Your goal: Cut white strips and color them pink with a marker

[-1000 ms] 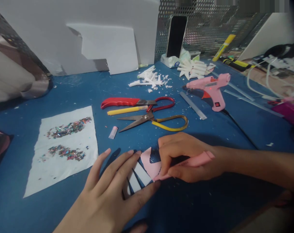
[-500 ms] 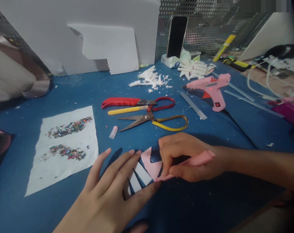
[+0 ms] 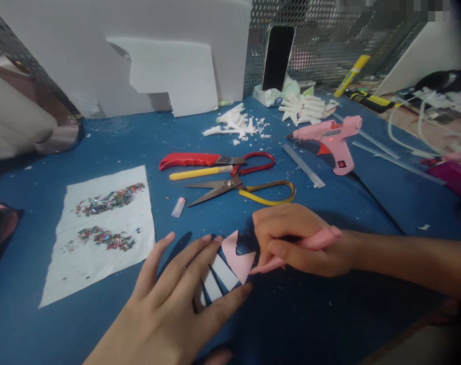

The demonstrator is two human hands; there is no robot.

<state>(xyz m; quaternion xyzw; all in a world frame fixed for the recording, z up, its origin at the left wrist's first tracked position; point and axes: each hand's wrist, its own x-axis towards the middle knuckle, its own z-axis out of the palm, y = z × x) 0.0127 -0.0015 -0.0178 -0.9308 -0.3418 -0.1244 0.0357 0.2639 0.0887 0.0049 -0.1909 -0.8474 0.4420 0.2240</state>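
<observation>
My left hand point(image 3: 169, 294) lies flat with its fingers spread, pressing on a cut-out of white paper strips point(image 3: 223, 271). At its right end is a pink paper piece point(image 3: 241, 261) with a notched, pointed edge. My right hand point(image 3: 291, 243) is closed around a slim pink pen-like tool point(image 3: 323, 238); its exact kind does not show. The tool's thin tip points left, at the lower right edge of the pink piece. Part of the cut-out is hidden beneath my left fingers.
Scissors point(image 3: 230, 183), a red-handled cutter point(image 3: 190, 160) and a yellow stick point(image 3: 200, 173) lie ahead. A pink glue gun point(image 3: 331, 134) rests at right, its cord trailing forward. Glitter-covered white paper point(image 3: 101, 274) is at left. A phone point(image 3: 278, 58) stands behind white scraps point(image 3: 236, 121).
My right hand and the pink tool have shifted slightly right and up, and the tip has drawn back from the paper's lower corner. My left hand has stayed in place.
</observation>
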